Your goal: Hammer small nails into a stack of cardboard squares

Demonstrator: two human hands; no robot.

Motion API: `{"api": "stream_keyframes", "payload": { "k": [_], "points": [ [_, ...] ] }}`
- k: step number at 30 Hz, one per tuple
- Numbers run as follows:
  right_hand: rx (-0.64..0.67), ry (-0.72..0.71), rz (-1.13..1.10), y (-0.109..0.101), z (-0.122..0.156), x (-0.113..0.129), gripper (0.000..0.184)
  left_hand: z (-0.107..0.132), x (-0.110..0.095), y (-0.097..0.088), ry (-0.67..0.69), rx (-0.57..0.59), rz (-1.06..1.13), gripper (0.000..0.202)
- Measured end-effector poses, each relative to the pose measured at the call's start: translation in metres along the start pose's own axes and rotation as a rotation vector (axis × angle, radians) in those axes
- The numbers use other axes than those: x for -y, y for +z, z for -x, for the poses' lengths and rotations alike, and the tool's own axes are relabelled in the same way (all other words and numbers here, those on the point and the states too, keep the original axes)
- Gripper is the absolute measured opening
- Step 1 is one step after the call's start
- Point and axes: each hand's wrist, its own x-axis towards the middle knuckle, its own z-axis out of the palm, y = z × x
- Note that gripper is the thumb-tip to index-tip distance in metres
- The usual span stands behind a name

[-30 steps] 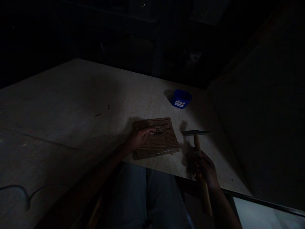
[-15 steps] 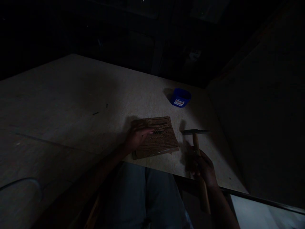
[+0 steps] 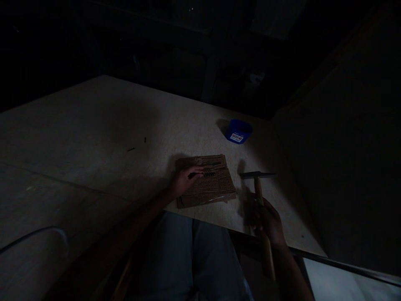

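Observation:
The scene is very dark. A brown wooden block [image 3: 216, 186] with a row of small dark nails lies near the table's front edge. My left hand [image 3: 183, 180] rests on its left part, fingers pinched on a small dark nail by that row. My right hand [image 3: 266, 219] is wrapped round the wooden handle of a hammer [image 3: 257, 184]. The hammer's metal head is just right of the block, a little above the table.
A blue round tub [image 3: 238, 131] with a label stands behind the block. Two small dark nails [image 3: 138, 144] lie loose on the pale table [image 3: 94, 133] to the left. A dark upright panel [image 3: 341, 167] borders the right side. My lap shows below the front edge.
Both hands stay in nearly the same places. My left fingers have shifted slightly along the row of nails. The view has wobbled a little.

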Motion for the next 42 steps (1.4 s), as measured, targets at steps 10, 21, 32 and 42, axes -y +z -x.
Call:
{"api": "stream_keyframes", "payload": {
  "k": [10, 21, 32, 42],
  "points": [
    [0.001, 0.001, -0.041, 0.0039, 0.0030, 0.0030, 0.040, -0.0003, -0.0023, -0.0014, -0.018, -0.040, -0.059, 0.013],
    [-0.018, -0.008, 0.017, 0.0051, 0.0026, 0.0056, 0.038, -0.0022, -0.0030, -0.0018, -0.034, -0.056, -0.041, 0.011],
    [0.004, -0.013, -0.014, 0.0081, 0.0048, 0.0083, 0.038, -0.0008, -0.0073, -0.0019, -0.034, -0.048, -0.042, 0.011],
    [0.029, -0.026, 0.022, 0.0001, 0.0008, 0.0015, 0.037, -0.0007, -0.0094, -0.0003, -0.028, -0.038, -0.077, 0.011]
  ]
}}
